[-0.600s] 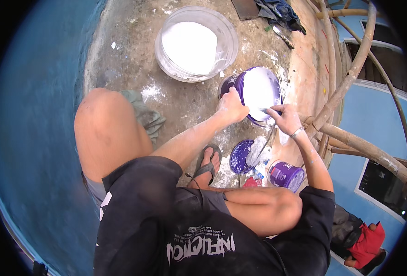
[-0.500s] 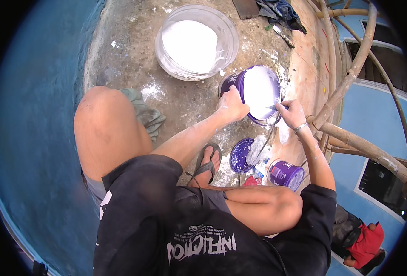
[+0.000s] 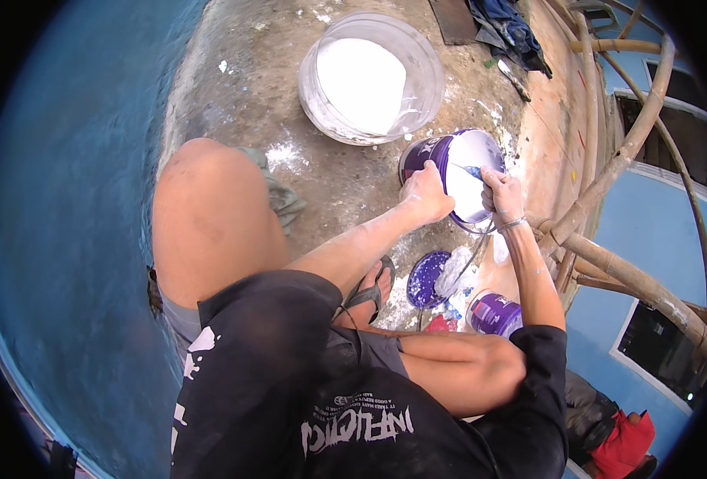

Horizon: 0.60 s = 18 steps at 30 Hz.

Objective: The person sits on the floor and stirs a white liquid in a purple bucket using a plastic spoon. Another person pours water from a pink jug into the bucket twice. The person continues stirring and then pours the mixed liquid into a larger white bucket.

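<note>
A purple bucket (image 3: 415,156) lies tilted in front of me, its mouth turned toward my right side, with a smooth white substance (image 3: 467,194) in it. My left hand (image 3: 428,196) is closed on the near side of the bucket's rim. Over the mouth, my right hand (image 3: 503,194) grips a small blue tool (image 3: 471,171) whose tip points left across the white. The fingers cover most of the tool, so its kind cannot be made out. Just beyond stands a wide translucent tub (image 3: 422,68) holding a white mass (image 3: 361,84).
A paint-spotted purple lid (image 3: 425,279), crumpled plastic (image 3: 451,274) and a smaller purple bucket (image 3: 493,314) lie near my foot. Bamboo poles (image 3: 601,180) cross on the right. The blue wall (image 3: 74,199) is close at left. A person in red (image 3: 623,447) is at lower right.
My right hand has moved from the bucket's right rim inward over its mouth, bringing the blue tool into view. My left hand stays on the rim. The whole view has shifted slightly.
</note>
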{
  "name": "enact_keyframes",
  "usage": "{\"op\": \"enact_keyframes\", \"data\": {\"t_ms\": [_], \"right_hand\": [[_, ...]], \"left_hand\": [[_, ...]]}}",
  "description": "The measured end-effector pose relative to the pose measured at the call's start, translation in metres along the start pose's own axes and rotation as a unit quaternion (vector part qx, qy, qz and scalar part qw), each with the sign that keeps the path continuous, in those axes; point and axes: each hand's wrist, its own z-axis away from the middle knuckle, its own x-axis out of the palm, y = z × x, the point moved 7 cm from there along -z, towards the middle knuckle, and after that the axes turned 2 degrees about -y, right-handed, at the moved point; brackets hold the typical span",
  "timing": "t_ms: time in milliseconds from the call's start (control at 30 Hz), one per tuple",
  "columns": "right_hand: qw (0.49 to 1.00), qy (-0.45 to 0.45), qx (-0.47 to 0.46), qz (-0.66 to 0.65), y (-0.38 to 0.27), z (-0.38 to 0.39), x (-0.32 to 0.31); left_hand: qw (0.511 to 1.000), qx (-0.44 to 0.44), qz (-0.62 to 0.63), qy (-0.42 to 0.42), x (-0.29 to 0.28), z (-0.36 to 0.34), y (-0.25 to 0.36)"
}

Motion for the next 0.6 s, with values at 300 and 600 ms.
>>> {"op": "enact_keyframes", "data": {"t_ms": [300, 600], "right_hand": [[0.91, -0.119, -0.078, 0.389, -0.046, 0.05, 0.011], [0.873, 0.035, -0.091, 0.478, -0.07, 0.053, -0.012]], "left_hand": [[1.0, 0.004, -0.007, 0.001, -0.002, -0.001, -0.005], [1.0, -0.003, -0.013, -0.004, -0.003, -0.001, -0.006]]}}
